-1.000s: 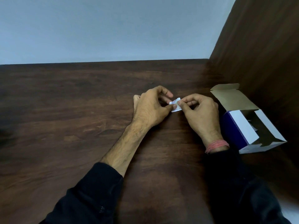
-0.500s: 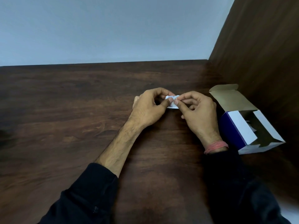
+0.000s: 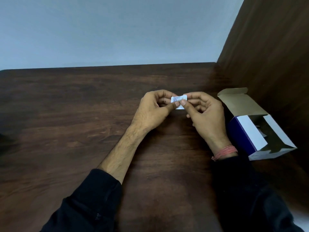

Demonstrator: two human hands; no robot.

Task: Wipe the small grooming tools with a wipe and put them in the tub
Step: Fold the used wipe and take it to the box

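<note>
Head view: both hands meet above the table (image 3: 70, 124), pinching one small white sachet (image 3: 178, 102) between them. The left hand (image 3: 155, 113) nips its left end with thumb and curled fingers; the right hand (image 3: 205, 114) nips the right end the same way. It looks like a sealed wipe about to be torn open. An open box (image 3: 247, 136) lies just right of the right wrist. No grooming tools or tub are in sight, so wiping and stowing all remain.
</note>
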